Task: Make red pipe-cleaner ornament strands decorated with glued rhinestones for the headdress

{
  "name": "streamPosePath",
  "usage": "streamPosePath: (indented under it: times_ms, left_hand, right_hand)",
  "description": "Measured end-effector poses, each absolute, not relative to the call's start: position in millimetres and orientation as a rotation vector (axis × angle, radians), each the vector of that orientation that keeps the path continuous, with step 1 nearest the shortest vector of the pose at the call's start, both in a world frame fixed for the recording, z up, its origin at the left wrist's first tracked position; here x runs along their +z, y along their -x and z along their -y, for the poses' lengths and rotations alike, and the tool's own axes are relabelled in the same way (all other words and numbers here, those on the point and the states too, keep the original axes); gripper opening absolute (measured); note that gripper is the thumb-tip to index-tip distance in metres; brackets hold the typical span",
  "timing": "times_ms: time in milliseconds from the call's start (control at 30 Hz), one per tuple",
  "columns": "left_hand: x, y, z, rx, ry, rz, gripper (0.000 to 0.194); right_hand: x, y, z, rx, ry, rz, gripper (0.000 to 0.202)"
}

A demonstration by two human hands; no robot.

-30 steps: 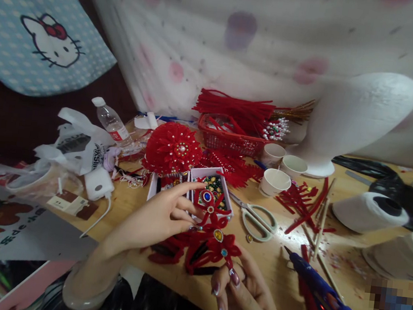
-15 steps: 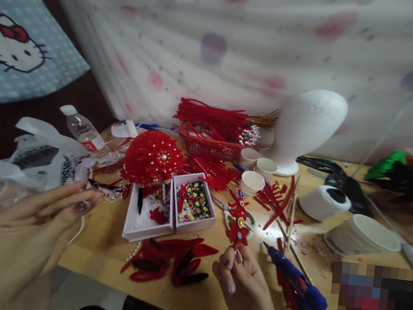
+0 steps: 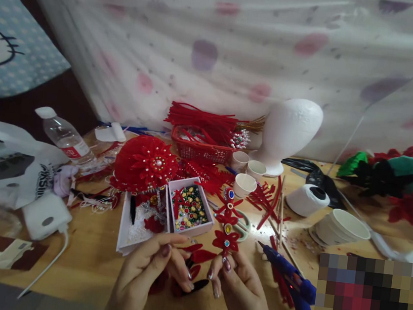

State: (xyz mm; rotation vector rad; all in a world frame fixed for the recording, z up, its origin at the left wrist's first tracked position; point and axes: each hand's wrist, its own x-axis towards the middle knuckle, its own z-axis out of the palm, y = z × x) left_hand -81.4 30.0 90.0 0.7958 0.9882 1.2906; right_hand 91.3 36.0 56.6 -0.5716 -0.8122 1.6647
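Note:
Between the thumb and fingers of my right hand (image 3: 237, 278) is the lower end of a red flower ornament (image 3: 226, 242), standing upright with blue, yellow and pale gems down its middle. My left hand (image 3: 152, 268) is close by on the left, thumb against the bent index finger. Whatever it pinches is too fine to make out. Under my hands lie red and black velvety petal pieces (image 3: 198, 256). Just behind the ornament show the pale green handles of scissors (image 3: 245, 227).
Two white boxes hold beads (image 3: 192, 210) and pearls (image 3: 140, 227). A blue glue gun (image 3: 286, 271) lies at right, near a thread cone (image 3: 307, 200) and paper cups (image 3: 340, 227). Behind stand a foam head (image 3: 291, 130), a red basket (image 3: 203, 150) and a beaded red headpiece (image 3: 146, 163).
My left hand has come from the far left to beside my right hand. The ornament stays in my right hand. The view has shifted, showing a white charger at left.

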Motion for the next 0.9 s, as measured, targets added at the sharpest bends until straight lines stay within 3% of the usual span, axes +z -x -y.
streamPosePath:
  times_ms: [200, 367, 700, 900]
  left_hand:
    - [79.8, 72.4, -50.8, 1.209, -0.863, -1.12, 0.042]
    - [80.9, 58.8, -69.4, 1.108, -0.878, -1.075, 0.04]
    - [96.2, 51.1, -81.3, 1.0, -0.971, -0.948, 0.014]
    - [83.4, 51.1, -79.1, 1.165, -0.956, -0.986, 0.014]
  right_hand:
    - [56.1, -90.1, -35.4, 1.694, 0.563, 0.866, 0.017]
    - [55.8, -91.1, -32.8, 1.737, 0.53, 0.928, 0.019]
    - [55.0, -98.8, -31.4, 1.786, 0.55, 0.94, 0.022]
    - [58.7, -96.6, -31.9, 1.738, 0.545, 0.901, 0.021]
